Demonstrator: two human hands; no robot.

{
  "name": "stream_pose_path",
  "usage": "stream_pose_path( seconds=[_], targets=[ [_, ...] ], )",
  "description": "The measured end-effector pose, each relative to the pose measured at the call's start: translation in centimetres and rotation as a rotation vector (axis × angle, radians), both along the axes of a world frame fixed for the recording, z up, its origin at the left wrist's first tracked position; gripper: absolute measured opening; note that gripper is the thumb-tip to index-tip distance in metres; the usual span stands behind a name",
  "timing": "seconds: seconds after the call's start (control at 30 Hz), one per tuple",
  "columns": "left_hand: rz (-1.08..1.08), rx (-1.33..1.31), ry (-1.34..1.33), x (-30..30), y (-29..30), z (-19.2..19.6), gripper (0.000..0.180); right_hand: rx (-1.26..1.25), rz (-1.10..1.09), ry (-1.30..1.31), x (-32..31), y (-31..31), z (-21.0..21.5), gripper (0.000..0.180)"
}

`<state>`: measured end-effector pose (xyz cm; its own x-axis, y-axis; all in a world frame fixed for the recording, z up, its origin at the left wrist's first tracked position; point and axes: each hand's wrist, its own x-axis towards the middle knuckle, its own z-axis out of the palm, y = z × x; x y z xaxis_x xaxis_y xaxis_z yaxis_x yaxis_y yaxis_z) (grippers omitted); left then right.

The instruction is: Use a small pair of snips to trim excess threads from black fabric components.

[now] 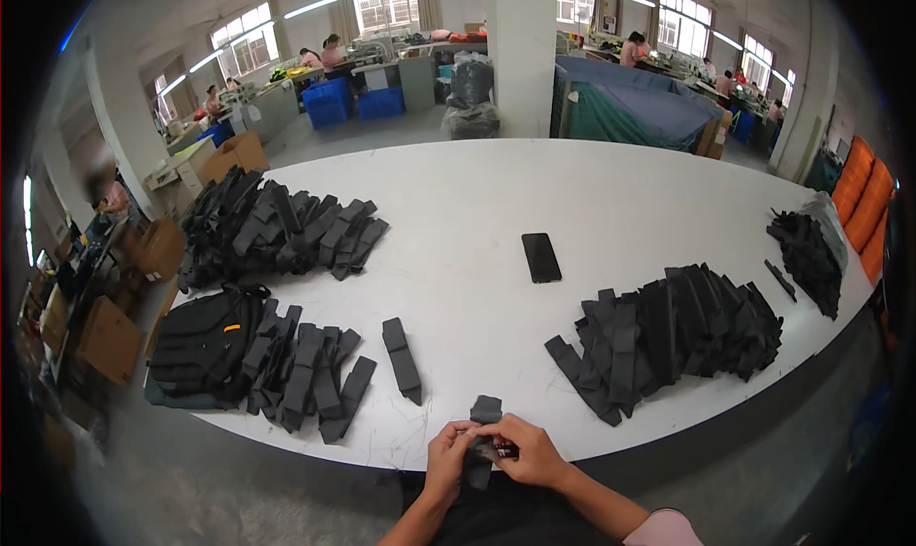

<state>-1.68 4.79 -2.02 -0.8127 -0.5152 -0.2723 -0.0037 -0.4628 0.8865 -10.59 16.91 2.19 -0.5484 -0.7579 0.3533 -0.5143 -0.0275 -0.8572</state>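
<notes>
My left hand (450, 456) is closed on a dark grey padded fabric strap (486, 411) at the table's near edge. One end of the strap points away from me, and the other hangs down towards my lap. My right hand (530, 456) is beside it, fingers curled around a small dark tool (507, 450) with a shiny spot; its kind is hard to make out. The fingertips of both hands meet over the middle of the strap. A single similar strap (402, 361) lies to the left, just beyond my hands.
Heaps of dark straps lie at the far left (277, 226), near left (310, 374) and right (677, 331) of the white table (458, 260). A black backpack (205, 346) lies at left, a phone (541, 258) mid-table, and a dark pile (806, 255) far right. People work behind.
</notes>
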Motion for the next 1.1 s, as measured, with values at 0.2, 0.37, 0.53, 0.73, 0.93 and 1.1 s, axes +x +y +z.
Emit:
stream_pose_path(
  seconds=[0.2,0.37,0.53,0.73,0.93,1.1],
  targets=[
    [-0.005,-0.073,-0.101,1.1,0.2,-0.8,0.023,-0.102,-0.232,-0.069,-0.8,-1.8,-2.0,0.017],
    [-0.159,-0.061,-0.094,-0.5,-0.2,2.1,0.028,-0.089,-0.135,-0.887,-2.5,-3.4,-3.0,0.018],
    [-0.106,0.023,-0.160,-0.5,-1.5,0.9,0.024,-0.094,-0.181,-0.915,-1.2,-2.9,-3.1,0.012],
    [0.033,0.035,-0.127,0.7,-1.9,-0.9,0.024,0.160,-0.223,-0.366,0.8,2.0,-3.9,0.025],
    [0.043,0.097,-0.188,0.3,-2.1,0.8,0.023,0.143,-0.210,-0.215,1.2,2.8,-3.0,0.025],
    [0.069,0.059,-0.161,0.2,-1.8,0.9,0.023,0.126,-0.172,-0.172,1.0,1.5,-1.9,0.024]
  ],
)
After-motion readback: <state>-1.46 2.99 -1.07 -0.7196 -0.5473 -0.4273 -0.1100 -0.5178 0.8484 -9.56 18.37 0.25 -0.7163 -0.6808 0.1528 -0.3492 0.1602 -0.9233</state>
